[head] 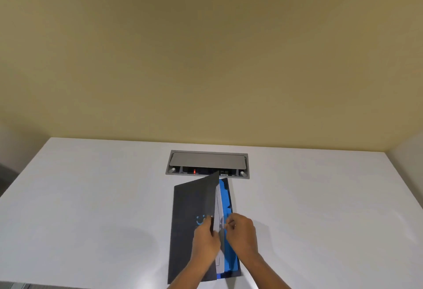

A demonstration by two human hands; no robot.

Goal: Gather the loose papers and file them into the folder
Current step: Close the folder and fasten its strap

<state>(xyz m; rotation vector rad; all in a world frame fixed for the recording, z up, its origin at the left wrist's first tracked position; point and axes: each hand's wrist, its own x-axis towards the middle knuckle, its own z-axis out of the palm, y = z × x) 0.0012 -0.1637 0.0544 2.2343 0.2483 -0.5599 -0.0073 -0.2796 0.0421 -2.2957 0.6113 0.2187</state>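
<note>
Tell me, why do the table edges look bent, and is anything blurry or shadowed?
Head view: the wide lens bows the white table edges outward; soft overhead light leaves faint shadows left of the folder; the left hand and right hand look slightly soft; no glare.

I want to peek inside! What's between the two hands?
In the head view, white papers stand on edge between the left hand and the right hand, tucked into the dark folder, beside its blue inside.
</note>
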